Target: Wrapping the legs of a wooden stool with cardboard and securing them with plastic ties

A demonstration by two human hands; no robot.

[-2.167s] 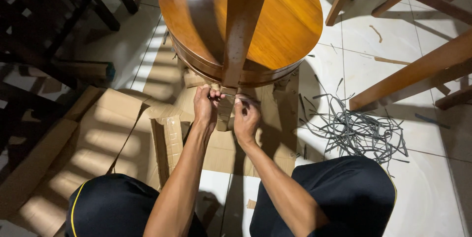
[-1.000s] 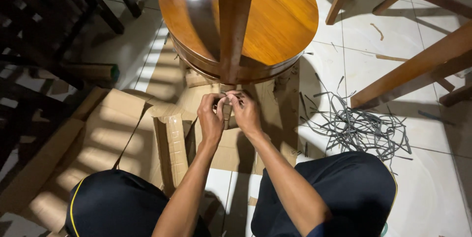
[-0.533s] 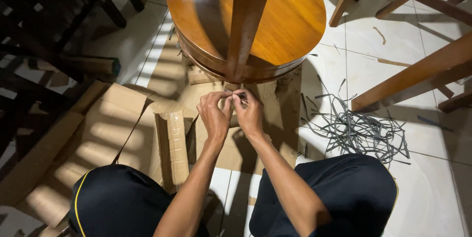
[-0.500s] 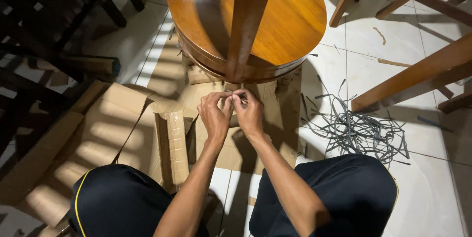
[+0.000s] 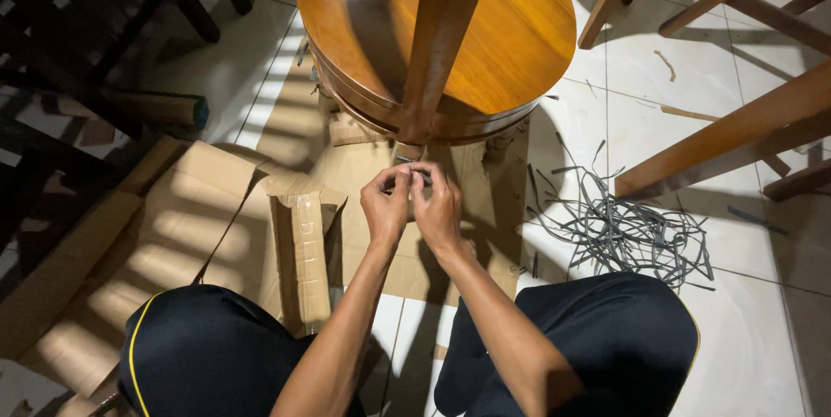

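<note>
Far left: dark chair frames (image 5: 61, 45) in shadow, a cardboard tube (image 5: 156, 108) lying on the floor tiles (image 5: 623, 97) beside them. Next, flattened cardboard sheets (image 5: 173, 227) spread over the floor, one taped flap (image 5: 307, 240) folded up near the left knee. Centre top: round wooden tabletop (image 5: 511, 36), glossy, resting face down on the cardboard, with a wooden leg (image 5: 441, 36) rising from it toward the camera. Just below the foot of that leg, both hands meet over the cardboard. Left hand (image 5: 383, 209) is curled, thumb and fingertips pinched on a small dark strip piece (image 5: 414, 176); right hand (image 5: 439, 209) is curled the same way, fingertips pinching the same piece from the other side. The two hands touch each other at the fingertips. The piece is mostly hidden by the fingers, so can't tell its exact shape, or whether it touches the leg; it sits just beside the tabletop edge, above the cardboard. Both forearms run up from the bottom of frame, between the person's knees in dark shorts (image 5: 606, 339). Right of the hands: a loose tangle of grey strips (image 5: 632, 231) on the tiles, near the right knee, apart from the hands. Far right: pale wooden furniture legs (image 5: 736, 123) crossing diagonally above the tiles, with a few small wood scraps (image 5: 662, 58) scattered nearby.
</note>
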